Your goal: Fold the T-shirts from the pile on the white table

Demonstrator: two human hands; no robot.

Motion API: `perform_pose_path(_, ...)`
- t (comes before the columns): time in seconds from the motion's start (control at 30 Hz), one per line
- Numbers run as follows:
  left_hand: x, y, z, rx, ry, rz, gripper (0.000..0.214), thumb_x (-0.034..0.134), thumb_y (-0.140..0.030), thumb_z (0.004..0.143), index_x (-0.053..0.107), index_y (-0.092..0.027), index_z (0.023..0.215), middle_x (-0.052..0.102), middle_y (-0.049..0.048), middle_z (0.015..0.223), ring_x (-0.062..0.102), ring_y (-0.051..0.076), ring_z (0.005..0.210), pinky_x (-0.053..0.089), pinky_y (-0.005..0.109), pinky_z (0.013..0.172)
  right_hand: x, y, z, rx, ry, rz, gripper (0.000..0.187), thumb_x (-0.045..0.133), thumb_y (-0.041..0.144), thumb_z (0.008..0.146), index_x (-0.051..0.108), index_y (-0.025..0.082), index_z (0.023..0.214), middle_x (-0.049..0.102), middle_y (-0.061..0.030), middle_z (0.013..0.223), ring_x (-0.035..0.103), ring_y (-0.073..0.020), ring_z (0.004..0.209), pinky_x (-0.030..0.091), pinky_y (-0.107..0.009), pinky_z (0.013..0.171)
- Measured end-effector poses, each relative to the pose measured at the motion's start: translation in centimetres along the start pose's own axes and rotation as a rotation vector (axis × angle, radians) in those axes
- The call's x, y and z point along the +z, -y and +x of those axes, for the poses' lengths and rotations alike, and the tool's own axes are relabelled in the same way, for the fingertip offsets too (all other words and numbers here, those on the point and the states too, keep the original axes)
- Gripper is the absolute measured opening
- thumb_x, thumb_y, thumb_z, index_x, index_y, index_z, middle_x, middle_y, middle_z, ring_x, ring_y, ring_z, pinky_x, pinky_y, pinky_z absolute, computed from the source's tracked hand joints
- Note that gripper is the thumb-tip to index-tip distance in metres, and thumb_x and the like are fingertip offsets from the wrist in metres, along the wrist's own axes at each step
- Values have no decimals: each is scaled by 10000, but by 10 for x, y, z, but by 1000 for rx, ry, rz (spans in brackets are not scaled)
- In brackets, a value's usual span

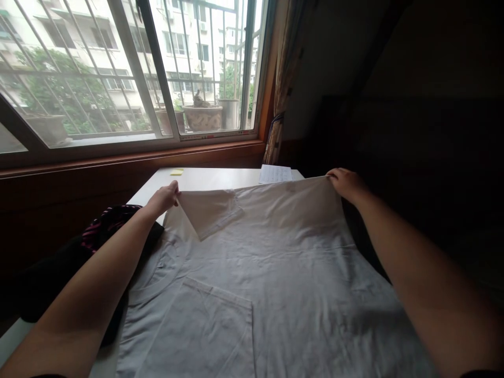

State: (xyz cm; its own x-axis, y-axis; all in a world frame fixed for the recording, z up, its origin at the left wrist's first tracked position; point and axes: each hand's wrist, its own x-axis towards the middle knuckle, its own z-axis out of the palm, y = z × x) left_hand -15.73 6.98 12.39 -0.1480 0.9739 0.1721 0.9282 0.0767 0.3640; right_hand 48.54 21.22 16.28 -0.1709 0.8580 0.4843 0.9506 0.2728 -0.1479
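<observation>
A white T-shirt lies spread on a white table, with both sleeves folded inward over the body. My left hand pinches the shirt's far left edge beside the folded sleeve. My right hand is closed on the far right corner of the shirt and lifts it slightly off the table. Both arms reach forward over the cloth.
A dark garment with pink stripes lies at the table's left edge. A yellow sticky note and a sheet of paper rest at the far side. A barred window and wooden sill stand behind; a curtain hangs right.
</observation>
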Motion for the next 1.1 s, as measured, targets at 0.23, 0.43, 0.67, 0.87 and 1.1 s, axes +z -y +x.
perform_pose_path(0.23,-11,-12,-6,39,-82,-506,200,667,-356,828,521,-223,858,684,-2,695,704,182,643,541,281,643,-37,-10,-22,80,-69,12,406,497,319,1026,712,-15,1108,695,-196,1142,580,-119,932,360,-300,832)
perform_pose_path(0.43,-15,-8,-2,230,-180,-377,310,803,-357,624,716,-204,879,740,21,787,689,206,754,519,307,730,-55,-2,-31,62,-115,83,621,422,468,983,699,-82,1060,698,-224,1131,629,-117,998,364,-297,838)
perform_pose_path(0.67,-19,-14,-17,161,-127,-500,293,784,-445,675,721,-178,776,715,31,655,699,199,648,527,293,643,-75,2,-56,80,-94,96,723,360,548,942,701,-73,1086,708,-197,1131,639,-157,1089,387,-296,859)
perform_pose_path(0.87,-22,-10,-43,179,-159,-524,396,798,-546,683,730,-177,811,763,72,759,742,230,766,573,320,731,-94,0,-101,48,-90,129,609,423,540,980,744,40,1111,721,-135,1132,638,-138,1045,396,-271,886)
perform_pose_path(1.1,-31,-7,-127,267,-245,-448,364,752,-543,797,750,-199,915,777,64,872,729,222,817,566,309,771,-124,-7,-183,58,-149,129,359,570,463,989,743,168,1098,731,-112,1172,656,-154,1051,418,-287,900)
